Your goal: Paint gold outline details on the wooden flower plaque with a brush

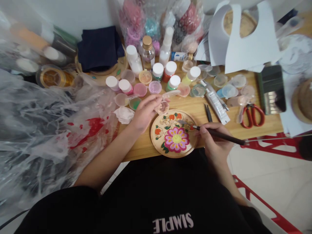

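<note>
A round wooden plate [157, 142] lies at the near edge of the wooden table, painted with a pink flower, green leaves and orange fruits. My right hand [212, 142] grips a thin dark tool [219, 133] like a pen, its flat tip resting on the plate's upper right part. My left hand [143, 112] is just above the plate's left rim, fingers pinched on a small clear pot [163, 106] with pinkish content.
Small paint bottles [158, 71] and open clear pots [139, 89] crowd the table behind the plate. Red-handled scissors [253, 114], a glue tube [215, 103] and dark tweezers [208, 112] lie to the right. Crumpled plastic sheeting [48, 130] covers the left. White cut paper [246, 42] lies at the back right.
</note>
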Demonstrator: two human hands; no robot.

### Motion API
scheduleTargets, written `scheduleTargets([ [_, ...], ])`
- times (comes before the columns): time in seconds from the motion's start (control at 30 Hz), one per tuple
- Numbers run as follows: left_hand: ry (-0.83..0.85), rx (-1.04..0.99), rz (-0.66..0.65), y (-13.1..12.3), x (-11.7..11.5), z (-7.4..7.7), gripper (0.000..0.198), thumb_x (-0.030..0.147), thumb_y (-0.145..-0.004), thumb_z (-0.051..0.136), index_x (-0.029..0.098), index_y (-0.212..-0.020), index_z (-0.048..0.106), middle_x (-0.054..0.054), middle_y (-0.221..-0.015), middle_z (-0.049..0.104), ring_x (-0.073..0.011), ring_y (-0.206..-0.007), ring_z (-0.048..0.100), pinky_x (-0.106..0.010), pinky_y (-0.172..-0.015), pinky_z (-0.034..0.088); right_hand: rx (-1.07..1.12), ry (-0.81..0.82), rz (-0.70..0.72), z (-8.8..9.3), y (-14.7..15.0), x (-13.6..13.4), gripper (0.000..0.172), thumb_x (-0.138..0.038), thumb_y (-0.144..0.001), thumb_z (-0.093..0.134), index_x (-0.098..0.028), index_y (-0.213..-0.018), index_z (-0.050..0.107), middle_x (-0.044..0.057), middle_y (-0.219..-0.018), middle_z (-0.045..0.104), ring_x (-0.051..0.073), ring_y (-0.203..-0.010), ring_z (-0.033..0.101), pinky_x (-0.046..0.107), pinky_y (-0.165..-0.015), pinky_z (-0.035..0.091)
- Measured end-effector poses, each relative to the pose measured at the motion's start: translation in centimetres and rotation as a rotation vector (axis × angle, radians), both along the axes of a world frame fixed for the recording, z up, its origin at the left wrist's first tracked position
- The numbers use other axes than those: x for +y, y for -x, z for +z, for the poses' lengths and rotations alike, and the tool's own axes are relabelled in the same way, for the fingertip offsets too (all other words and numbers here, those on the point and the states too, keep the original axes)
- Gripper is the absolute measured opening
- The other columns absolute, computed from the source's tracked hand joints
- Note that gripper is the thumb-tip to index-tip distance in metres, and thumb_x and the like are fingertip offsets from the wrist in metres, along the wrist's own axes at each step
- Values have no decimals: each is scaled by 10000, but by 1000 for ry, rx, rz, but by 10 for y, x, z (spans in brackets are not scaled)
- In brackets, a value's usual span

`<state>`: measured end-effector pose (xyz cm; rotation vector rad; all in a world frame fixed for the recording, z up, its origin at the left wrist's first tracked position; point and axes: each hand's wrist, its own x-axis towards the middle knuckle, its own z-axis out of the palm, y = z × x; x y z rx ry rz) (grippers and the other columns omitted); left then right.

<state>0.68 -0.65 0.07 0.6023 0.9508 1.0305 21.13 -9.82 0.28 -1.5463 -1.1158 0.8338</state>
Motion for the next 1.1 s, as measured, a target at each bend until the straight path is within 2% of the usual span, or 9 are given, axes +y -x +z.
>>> scheduleTargets([
  [0.3,-17,-37,-6,0,0,-1,110,262,-821,641,160,-780,639,-21,-810,714,-106,-746,670,-243,-731,552,-35,-6,-37,10,3,2,72,-285,-810,742,-242,-802,685,-32,-651,680,115,-532,654,252,-531,538],
  [0.77,-14,-50,-13,1,0,-2,114,270,-806,653,164,-768,631,-23,-822,717,-104,-763,661,-231,-717,533,-38,-4,-17,5,3,4,66,-285,-806,746,-241,-796,697,-28,-652,690,112,-544,655,239,-532,542],
  [0.93,-8,-45,-13,1,0,2,106,254,-815,640,159,-768,636,-23,-823,714,-88,-721,636,-220,-691,516,-84,-18,24,6,2,2,34,-245,-808,738,-249,-819,706,-28,-689,704,116,-578,663,247,-560,554],
  [1.1,4,-15,-13,0,0,4,115,259,-827,623,161,-766,630,-26,-832,709,-96,-713,627,-243,-709,516,-263,-102,183,14,-2,0,113,-177,-802,717,-262,-876,712,-17,-789,723,131,-685,673,266,-613,555],
])
